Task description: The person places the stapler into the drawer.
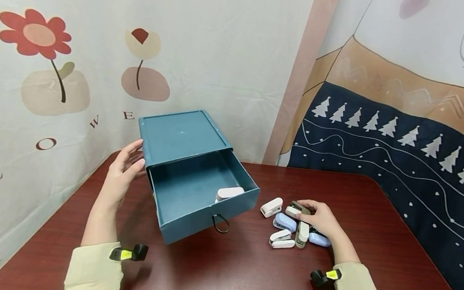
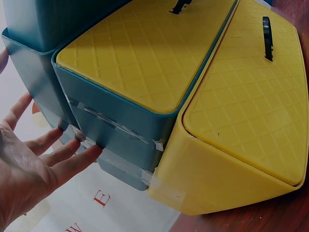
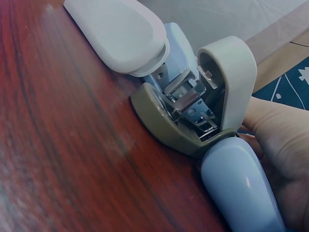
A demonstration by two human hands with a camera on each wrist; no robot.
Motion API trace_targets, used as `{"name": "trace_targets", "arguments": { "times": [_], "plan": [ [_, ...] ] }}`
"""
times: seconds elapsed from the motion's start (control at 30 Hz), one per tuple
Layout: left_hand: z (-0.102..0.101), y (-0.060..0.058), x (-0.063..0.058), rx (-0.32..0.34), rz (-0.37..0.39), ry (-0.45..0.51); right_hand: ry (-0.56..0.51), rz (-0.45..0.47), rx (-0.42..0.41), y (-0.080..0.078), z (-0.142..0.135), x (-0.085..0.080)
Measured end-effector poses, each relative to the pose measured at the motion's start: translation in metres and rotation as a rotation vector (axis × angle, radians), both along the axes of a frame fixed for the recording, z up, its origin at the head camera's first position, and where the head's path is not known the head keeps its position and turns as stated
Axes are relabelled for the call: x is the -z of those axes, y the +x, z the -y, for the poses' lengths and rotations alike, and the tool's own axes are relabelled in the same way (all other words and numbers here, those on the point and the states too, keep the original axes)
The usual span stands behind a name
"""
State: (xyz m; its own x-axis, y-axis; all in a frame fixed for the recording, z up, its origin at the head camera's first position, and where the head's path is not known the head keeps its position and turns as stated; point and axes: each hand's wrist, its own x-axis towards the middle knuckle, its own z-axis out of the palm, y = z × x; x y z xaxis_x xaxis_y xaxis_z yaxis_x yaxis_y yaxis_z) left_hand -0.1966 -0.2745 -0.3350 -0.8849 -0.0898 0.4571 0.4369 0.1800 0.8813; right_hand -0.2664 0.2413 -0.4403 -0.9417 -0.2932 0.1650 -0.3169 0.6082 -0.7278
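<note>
The fingertips of my left hand (image 1: 122, 173) touch the left side of a teal drawer box (image 1: 184, 135), fingers spread. Its drawer (image 1: 188, 225) is pulled out, and a white object like a mini stapler (image 1: 229, 193) lies inside, partly behind the drawer front. With thumb and fingers, my right hand (image 1: 320, 218) pinches an olive-and-white mini stapler (image 1: 293, 211) at the back of a small group. Around it lie a white stapler (image 1: 272, 207), a blue stapler (image 1: 285, 222), a white stapler standing open (image 1: 282, 239), an olive-and-white stapler (image 3: 164, 125) and another blue one (image 3: 241, 181).
In the left wrist view, yellow drawer units (image 2: 246, 111) sit joined to the teal ones, with clear tape (image 2: 113, 123) along the sides. A black loop pull (image 1: 220, 223) hangs on the drawer front. Printed curtains (image 1: 230, 50) stand behind the dark red table (image 1: 247, 272).
</note>
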Motion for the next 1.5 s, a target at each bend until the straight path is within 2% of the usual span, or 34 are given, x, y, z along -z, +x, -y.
{"name": "trace_targets", "arguments": {
  "times": [0.3, 0.57, 0.9, 1.17, 1.5],
  "plan": [
    [0.0, 0.001, 0.0, -0.007, 0.005, -0.007, 0.003, -0.046, 0.013, 0.002, 0.0, -0.002],
    [0.0, 0.0, -0.001, -0.006, 0.0, -0.007, -0.04, -0.071, 0.044, 0.006, 0.004, -0.012],
    [-0.001, 0.001, -0.001, -0.008, 0.0, -0.006, -0.076, -0.126, 0.056, 0.013, 0.014, -0.031],
    [-0.001, 0.002, -0.002, -0.016, 0.006, -0.015, -0.121, -0.178, 0.027, 0.018, 0.024, -0.047],
    [-0.001, 0.002, -0.002, -0.017, 0.007, -0.014, -0.185, -0.255, -0.02, 0.03, 0.036, -0.076]
  ]
}}
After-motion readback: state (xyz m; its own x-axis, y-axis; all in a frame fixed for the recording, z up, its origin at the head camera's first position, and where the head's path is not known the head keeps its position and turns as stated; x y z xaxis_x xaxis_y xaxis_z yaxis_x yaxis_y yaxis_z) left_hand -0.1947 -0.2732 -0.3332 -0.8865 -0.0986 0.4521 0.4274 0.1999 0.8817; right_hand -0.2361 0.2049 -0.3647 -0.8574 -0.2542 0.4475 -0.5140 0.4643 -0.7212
